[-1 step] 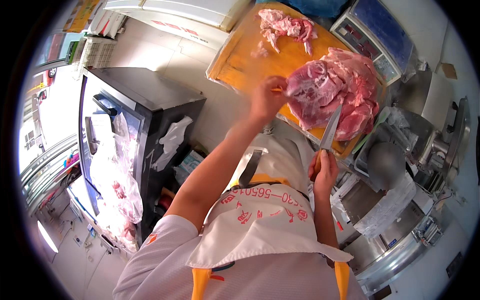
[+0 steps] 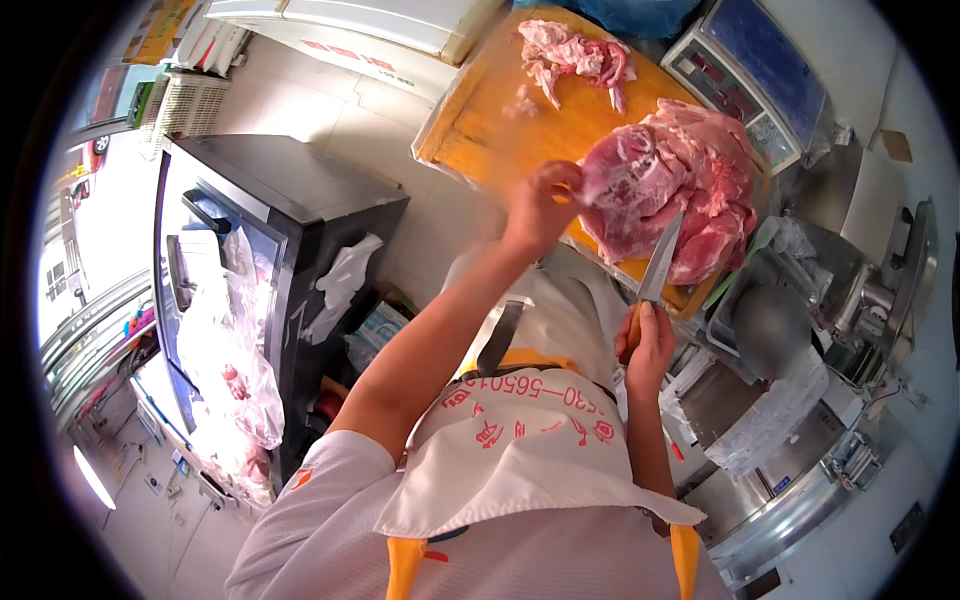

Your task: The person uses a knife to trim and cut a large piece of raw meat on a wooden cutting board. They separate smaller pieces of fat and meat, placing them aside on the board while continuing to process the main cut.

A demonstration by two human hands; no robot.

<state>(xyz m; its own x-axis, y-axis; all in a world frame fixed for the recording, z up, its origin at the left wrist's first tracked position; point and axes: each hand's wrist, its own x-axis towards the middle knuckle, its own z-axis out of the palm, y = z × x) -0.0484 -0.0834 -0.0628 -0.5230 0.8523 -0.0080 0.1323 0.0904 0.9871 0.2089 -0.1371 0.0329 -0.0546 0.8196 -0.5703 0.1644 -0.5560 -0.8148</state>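
A large slab of raw pink meat (image 2: 690,190) lies on the right part of an orange-brown cutting board (image 2: 490,110). My left hand (image 2: 545,203) is at the slab's left edge, fingers curled in a pinch on its rim. In my right hand (image 2: 651,345) is a knife (image 2: 661,262), gripped by its wooden handle. Its blade points up and away, with the tip over the meat's near side; whether it touches the meat I cannot tell. Farther back on the board sit pale fatty trimmings (image 2: 575,58), with a small scrap (image 2: 520,103) nearby.
A scale (image 2: 745,75) with a blue top stands behind the board at right. Below it are a grey bin (image 2: 745,290) with a green-handled tool, and steel equipment (image 2: 760,455). A dark cabinet (image 2: 320,190) and plastic-covered meat (image 2: 235,370) are on the left.
My left hand and the meat's left edge have shifted slightly to the right. The right hand and knife look the same.
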